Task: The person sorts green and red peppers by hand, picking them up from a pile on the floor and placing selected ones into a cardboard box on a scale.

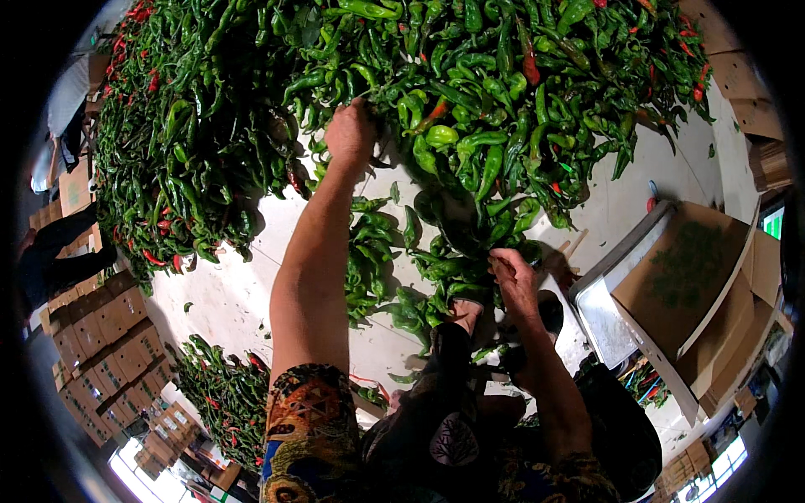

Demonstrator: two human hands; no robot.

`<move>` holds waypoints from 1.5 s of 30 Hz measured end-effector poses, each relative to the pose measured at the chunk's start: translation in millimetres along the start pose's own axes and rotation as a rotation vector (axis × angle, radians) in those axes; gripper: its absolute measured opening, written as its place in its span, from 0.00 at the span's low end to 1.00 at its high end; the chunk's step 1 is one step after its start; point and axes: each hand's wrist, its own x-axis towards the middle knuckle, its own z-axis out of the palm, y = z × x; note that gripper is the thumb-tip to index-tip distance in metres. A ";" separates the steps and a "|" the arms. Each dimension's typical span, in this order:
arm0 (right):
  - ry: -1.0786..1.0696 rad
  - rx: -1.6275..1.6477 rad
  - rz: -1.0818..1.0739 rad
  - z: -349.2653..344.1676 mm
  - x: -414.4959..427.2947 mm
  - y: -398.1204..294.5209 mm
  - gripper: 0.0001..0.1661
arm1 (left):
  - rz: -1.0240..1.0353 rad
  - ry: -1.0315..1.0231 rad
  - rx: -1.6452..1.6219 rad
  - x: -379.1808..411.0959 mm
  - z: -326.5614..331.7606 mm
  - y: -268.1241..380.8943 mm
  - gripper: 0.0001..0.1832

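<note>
A wide heap of green chili peppers, with some red ones among them, spreads over the pale floor in front of me. My left hand reaches to the near edge of the heap, its fingers among the peppers; whether they grip one is hidden. Lower down, my right hand is beside a smaller bunch of green peppers, thumb and fingers close together; what may be between them cannot be made out. More loose green peppers lie on the floor between my forearms, near my foot.
At right, a cardboard box rests beside a pale metal-edged surface. Another pepper pile lies at lower left. Stacked cartons stand at far left, near another person's dark-trousered legs.
</note>
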 end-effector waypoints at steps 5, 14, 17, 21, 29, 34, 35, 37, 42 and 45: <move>0.018 0.033 0.008 2.7 1.1 -0.7 0.11 | 0.025 -0.067 0.061 -9.0 6.6 -3.6 0.15; -0.043 0.033 -0.043 7.8 -6.2 4.8 0.11 | -0.057 -0.260 -0.819 -9.8 -3.6 -30.1 0.16; -0.012 0.070 -0.038 -7.3 -1.8 -2.3 0.11 | -0.336 -0.421 -1.440 -36.4 -47.9 -2.2 0.12; -0.027 0.141 0.035 -8.1 2.3 -6.7 0.15 | -0.341 -0.488 -1.481 -81.0 -69.3 -20.0 0.13; -0.068 0.185 0.022 4.5 -5.7 -10.3 0.15 | -0.357 -0.881 -0.881 -258.1 -116.8 -126.6 0.15; 0.021 0.285 -0.005 -13.8 1.2 -3.4 0.16 | -0.111 -1.592 0.328 -504.5 -171.3 -291.9 0.24; 0.081 0.272 -0.063 -23.8 12.3 3.0 0.16 | -0.090 -1.684 0.415 -504.7 -192.3 -286.3 0.26; 0.166 0.366 -0.027 -25.9 18.2 11.3 0.14 | -0.253 -1.600 0.314 -494.8 -196.3 -275.2 0.27; 0.336 0.191 -0.219 -36.7 34.3 21.3 0.11 | -0.036 -0.746 -0.343 -307.3 -122.5 -131.3 0.26; 0.408 0.218 -0.128 -48.7 35.9 20.1 0.14 | 0.459 -0.457 -0.315 -174.3 -94.8 -16.0 0.29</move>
